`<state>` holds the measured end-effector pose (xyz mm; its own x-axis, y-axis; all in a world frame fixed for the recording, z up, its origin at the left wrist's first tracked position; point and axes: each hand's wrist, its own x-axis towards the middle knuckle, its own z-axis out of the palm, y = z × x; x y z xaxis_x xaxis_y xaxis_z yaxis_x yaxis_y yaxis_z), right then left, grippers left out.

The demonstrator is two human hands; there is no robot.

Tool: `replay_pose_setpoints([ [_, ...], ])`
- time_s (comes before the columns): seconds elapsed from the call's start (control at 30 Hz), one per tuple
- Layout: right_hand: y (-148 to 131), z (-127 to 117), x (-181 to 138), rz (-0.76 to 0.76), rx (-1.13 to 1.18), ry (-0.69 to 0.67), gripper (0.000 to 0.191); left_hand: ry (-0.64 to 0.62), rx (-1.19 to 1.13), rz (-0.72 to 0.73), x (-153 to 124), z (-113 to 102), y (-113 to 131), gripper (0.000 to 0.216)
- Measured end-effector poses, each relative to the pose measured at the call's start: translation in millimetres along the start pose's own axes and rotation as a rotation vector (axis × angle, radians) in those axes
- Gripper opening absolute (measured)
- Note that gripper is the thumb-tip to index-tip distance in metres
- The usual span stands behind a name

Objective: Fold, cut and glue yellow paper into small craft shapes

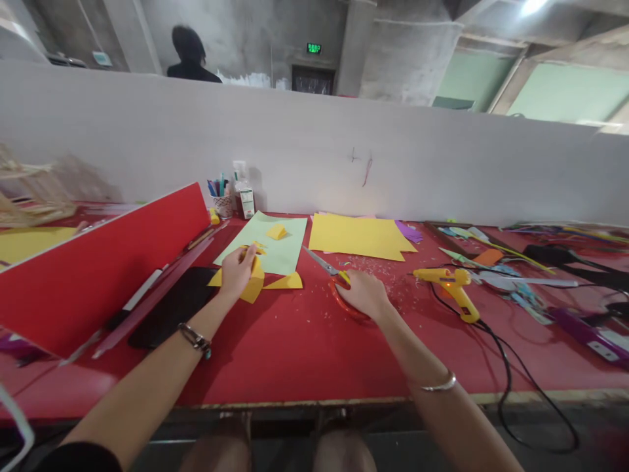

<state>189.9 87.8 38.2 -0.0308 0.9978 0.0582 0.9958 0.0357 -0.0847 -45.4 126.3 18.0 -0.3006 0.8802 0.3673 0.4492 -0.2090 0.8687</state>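
My left hand [236, 270] is closed, pinching a small yellow paper piece [259, 248] at the fingertips. Under and beside it lie yellow paper scraps [254, 283], one of them a curved wedge [289, 282] on the red tabletop. My right hand [364, 293] grips a pair of scissors [320, 262] with red and yellow handles, the blades pointing up and left, apart from the paper. Beyond my left hand a pale green sheet [289, 252] carries a folded yellow piece [276, 231].
Yellow sheets [358, 236] lie at the back, near a pen cup [223, 206] and a bottle [245, 198]. A yellow glue gun [455, 286] with a black cord rests at right. A red board [113, 262] stands at left. Beyond the white partition [295, 151] is a person [189, 56].
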Motion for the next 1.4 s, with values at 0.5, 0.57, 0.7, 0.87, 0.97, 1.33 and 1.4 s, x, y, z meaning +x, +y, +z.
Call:
replay_pose_setpoints([
  [0.5,0,0,0,-0.010,0.030,-0.024,0.033,-0.444,1.006,0.035,68,2,17,0.046],
  [0.57,1,0,0,0.010,0.033,-0.023,0.034,-0.428,1.035,0.017,72,1,17,0.051],
  [0.7,4,-1,2,0.074,0.045,-0.012,0.035,-0.428,1.024,0.056,76,-9,18,0.059],
  [0.87,8,-1,3,0.104,0.060,-0.008,0.034,-0.592,0.760,0.201,29,-11,20,0.069],
  [0.97,8,-2,3,0.094,0.080,-0.008,0.034,-0.740,0.570,0.312,-14,-3,18,0.073],
  [1.33,9,-2,2,0.091,0.092,-0.010,0.034,-0.643,0.359,0.406,-31,22,7,0.057],
  [1.4,9,-2,3,0.095,0.098,-0.013,0.036,-0.625,0.412,0.440,-30,22,7,0.055],
])
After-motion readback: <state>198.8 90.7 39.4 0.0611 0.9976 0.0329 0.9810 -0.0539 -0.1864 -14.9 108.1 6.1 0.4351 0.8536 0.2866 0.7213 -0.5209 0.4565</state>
